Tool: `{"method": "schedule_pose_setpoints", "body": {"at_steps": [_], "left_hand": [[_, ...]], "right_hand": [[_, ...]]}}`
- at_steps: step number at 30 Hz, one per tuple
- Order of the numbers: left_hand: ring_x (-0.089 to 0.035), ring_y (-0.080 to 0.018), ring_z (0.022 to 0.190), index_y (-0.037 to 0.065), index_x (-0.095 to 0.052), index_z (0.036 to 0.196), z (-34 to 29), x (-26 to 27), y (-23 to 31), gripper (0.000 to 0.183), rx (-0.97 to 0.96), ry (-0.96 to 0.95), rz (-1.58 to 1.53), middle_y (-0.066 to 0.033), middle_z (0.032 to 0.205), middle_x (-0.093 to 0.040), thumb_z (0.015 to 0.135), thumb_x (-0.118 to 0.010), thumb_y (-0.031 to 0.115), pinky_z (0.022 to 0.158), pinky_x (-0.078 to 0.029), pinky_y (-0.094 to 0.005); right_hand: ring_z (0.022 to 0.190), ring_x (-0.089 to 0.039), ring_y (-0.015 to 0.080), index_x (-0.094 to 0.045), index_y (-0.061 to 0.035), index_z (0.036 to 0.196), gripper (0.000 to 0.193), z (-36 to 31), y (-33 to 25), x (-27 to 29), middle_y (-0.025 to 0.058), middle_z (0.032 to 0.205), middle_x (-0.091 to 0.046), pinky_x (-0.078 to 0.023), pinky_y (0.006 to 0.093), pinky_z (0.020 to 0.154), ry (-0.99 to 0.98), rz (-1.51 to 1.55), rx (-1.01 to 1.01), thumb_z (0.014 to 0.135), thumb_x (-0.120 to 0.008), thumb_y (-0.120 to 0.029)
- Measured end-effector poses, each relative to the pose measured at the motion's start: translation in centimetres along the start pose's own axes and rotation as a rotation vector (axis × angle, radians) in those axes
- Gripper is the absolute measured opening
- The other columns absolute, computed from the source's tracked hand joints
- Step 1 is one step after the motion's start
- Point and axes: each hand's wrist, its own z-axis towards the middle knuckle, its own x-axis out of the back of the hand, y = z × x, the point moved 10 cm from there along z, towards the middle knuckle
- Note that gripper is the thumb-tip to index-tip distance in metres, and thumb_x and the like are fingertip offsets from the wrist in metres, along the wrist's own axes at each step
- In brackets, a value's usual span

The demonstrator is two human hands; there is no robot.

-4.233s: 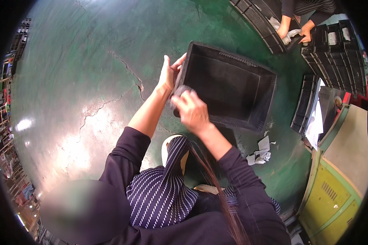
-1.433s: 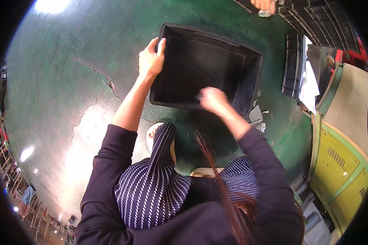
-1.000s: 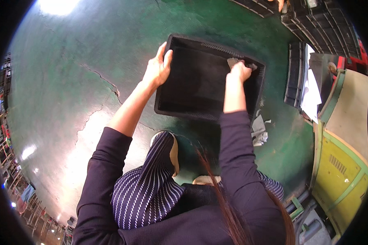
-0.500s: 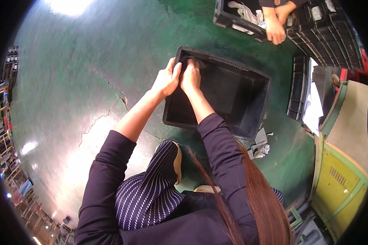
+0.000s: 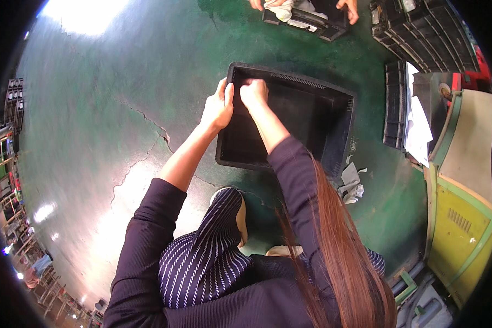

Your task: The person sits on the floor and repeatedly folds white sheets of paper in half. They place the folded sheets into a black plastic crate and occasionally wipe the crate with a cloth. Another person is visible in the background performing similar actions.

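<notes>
A black plastic crate (image 5: 298,117) sits upright on the floor in front of me, its inside bare apart from my hand. My left hand (image 5: 217,110) clasps the crate's left rim, thumb on the inner side and fingers over the outside. Inside the far left corner, close to that same wall, my right hand (image 5: 255,94) is closed with its fingers curled in. Whatever the right fingers may hold is hidden.
Crumpled whitish scraps (image 5: 352,182) lie beside the crate's near right corner. Ahead, a co-worker's hands (image 5: 349,10) are at another black crate (image 5: 333,24) with white cloth (image 5: 281,11). Black crates (image 5: 421,38) stand stacked at right, near a yellow-green cabinet (image 5: 462,229).
My right hand has risen slightly and its fingers have curled in tighter. My left hand keeps its hold on the rim. The co-worker's crate and hands have shifted left and farther away.
</notes>
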Motion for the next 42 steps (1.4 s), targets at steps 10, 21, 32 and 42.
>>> {"method": "schedule_pose_setpoints", "body": {"at_steps": [10, 21, 32, 42], "left_hand": [[-0.050, -0.0393, 0.107, 0.017, -0.034, 0.133, 0.9, 0.0, -0.7, 0.046, -0.357, -0.027, 0.591, -0.0234, 0.117, -0.051, 0.092, -0.036, 0.038, 0.086, -0.041, -0.0453], [-0.058, -0.0210, 0.096, 0.009, -0.048, 0.121, -13.3, -8.2, 10.6, 0.043, 0.361, -0.896, -1.217, -0.0105, 0.113, -0.056, 0.090, -0.040, 0.037, 0.066, -0.052, -0.0280], [-0.054, -0.0244, 0.102, 0.008, -0.046, 0.125, -16.5, -7.8, 8.6, 0.048, 0.340, -0.652, -1.025, -0.0105, 0.115, -0.055, 0.088, -0.043, 0.040, 0.084, -0.047, -0.0370], [-0.052, -0.0243, 0.107, 0.009, -0.046, 0.125, -13.8, -3.4, 2.6, 0.045, 0.309, -0.438, -1.069, -0.0090, 0.116, -0.055, 0.089, -0.044, 0.038, 0.093, -0.042, -0.0410]], "right_hand": [[0.070, -0.064, 0.0220, -0.066, -0.0023, 0.091, 0.027, -9.7, 3.1, -2.7, 0.0143, 0.076, -0.066, -0.050, 0.0332, 0.061, -0.636, -0.134, 0.207, 0.065, -0.058, -0.006], [0.079, -0.061, 0.0198, -0.066, -0.0071, 0.093, 0.023, -14.5, 0.3, 32.6, 0.0116, 0.091, -0.061, -0.048, 0.0308, 0.071, 0.233, 0.157, 0.607, 0.074, -0.068, -0.020], [0.134, -0.017, 0.0311, -0.051, -0.0139, 0.123, 0.049, -4.1, 9.4, 45.5, 0.0111, 0.140, -0.030, -0.012, 0.0688, 0.098, 0.598, -0.803, 0.245, 0.080, -0.060, -0.035], [0.089, -0.057, 0.0140, -0.046, 0.0001, 0.122, 0.042, -12.2, 3.3, 68.6, 0.0079, 0.099, -0.060, -0.048, 0.0253, 0.080, 0.754, 0.594, 0.733, 0.081, -0.052, 0.006]]}}
